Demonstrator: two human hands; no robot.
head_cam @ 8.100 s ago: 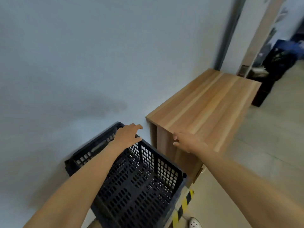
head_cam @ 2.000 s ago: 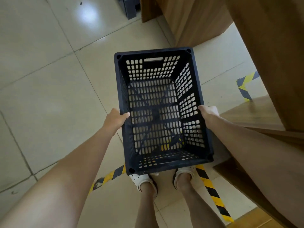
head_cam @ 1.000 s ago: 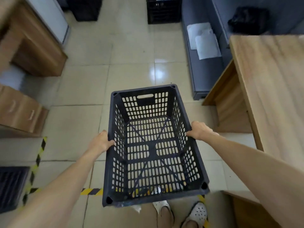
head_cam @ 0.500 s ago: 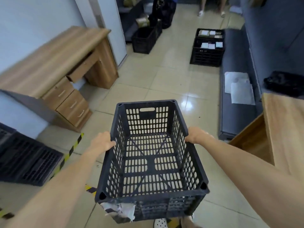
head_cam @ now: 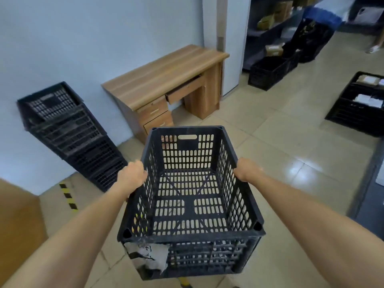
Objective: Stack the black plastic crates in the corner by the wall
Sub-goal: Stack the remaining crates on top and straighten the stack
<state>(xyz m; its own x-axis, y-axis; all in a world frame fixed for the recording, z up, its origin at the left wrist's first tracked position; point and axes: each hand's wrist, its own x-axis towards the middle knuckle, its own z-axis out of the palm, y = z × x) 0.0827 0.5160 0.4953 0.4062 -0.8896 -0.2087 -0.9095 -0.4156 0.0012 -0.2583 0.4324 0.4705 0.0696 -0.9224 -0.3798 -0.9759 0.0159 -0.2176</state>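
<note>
You carry an empty black crate [head_cam: 190,196] in front of you, held up off the floor. Your left hand [head_cam: 132,178] grips its left rim and your right hand [head_cam: 246,170] grips its right rim, fingers wrapped over the top edge on both sides. The crate is hard moulded plastic with slotted, perforated walls and base, a crossed rib pattern underneath, a cut-out handle in the far end wall and round sockets at the rim corners. A torn, crumpled paper label [head_cam: 148,256] clings to the near outer wall.

By my reading, you are midway: this crate is still to be placed. Ahead and to your left, against the pale blue wall [head_cam: 83,38], a stack of crates [head_cam: 68,132] already stands, several high, the same black lattice plastic, its top one open and empty. The crate in your hands is well apart from it, so what remains is to walk over, line the corners up and lower it on.

A yellow-and-black floor tape [head_cam: 68,196] runs near the stack's foot on glossy beige tiles. Just beside the stack sits a wooden desk [head_cam: 166,80] with smooth laminate grain and drawers. Farther off, more black crates [head_cam: 268,71] hold goods; whether those belong to your job, I cannot tell.
</note>
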